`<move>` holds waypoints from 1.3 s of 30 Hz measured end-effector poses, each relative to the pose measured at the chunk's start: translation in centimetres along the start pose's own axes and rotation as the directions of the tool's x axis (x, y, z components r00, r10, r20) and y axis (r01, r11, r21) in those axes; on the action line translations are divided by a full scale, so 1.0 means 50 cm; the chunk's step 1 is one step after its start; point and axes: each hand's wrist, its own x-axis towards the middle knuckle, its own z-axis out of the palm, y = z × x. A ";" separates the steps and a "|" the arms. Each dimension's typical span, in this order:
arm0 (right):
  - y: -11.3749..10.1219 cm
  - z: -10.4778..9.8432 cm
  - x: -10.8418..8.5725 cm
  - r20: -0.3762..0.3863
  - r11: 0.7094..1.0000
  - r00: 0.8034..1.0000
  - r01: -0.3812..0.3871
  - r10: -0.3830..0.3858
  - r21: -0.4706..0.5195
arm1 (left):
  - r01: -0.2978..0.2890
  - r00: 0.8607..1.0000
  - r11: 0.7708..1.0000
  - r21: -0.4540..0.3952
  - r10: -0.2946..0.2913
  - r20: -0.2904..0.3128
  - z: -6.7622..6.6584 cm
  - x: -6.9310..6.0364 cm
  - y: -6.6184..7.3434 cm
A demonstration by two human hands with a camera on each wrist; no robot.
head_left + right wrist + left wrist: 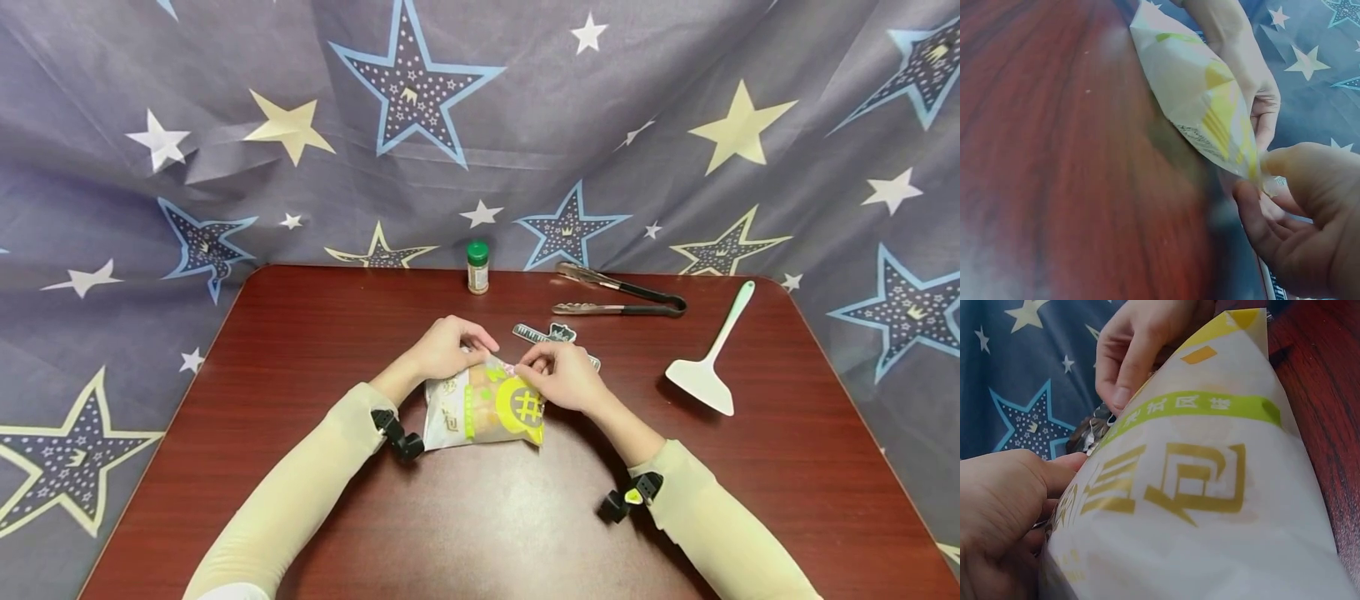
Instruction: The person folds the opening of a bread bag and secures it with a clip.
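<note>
A white and yellow plastic bread packet (487, 408) with tan pieces showing through lies on the table between both hands. My left hand (447, 348) pinches its far edge near the middle. My right hand (564, 377) pinches the same edge a little to the right, the fingertips of both hands close together. Gold and green print covers the packet's side (1210, 475) in the left wrist view. From the right wrist, the packet's corner (1250, 165) is between thumb and fingers. The edge under the fingertips is partly hidden.
Behind the packet lies a flat black-and-white piece (531, 333), partly covered by my right hand. A green-capped seasoning jar (477, 268) stands at the back, with metal tongs (630, 310) to its right. A white spatula (703, 379) lies on the right of the dark red table (300, 333).
</note>
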 end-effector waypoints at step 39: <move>-0.008 -0.010 0.000 0.158 0.946 0.966 -0.236 0.204 0.222 | -0.139 0.967 0.984 0.112 0.110 0.230 -0.010 0.019 0.004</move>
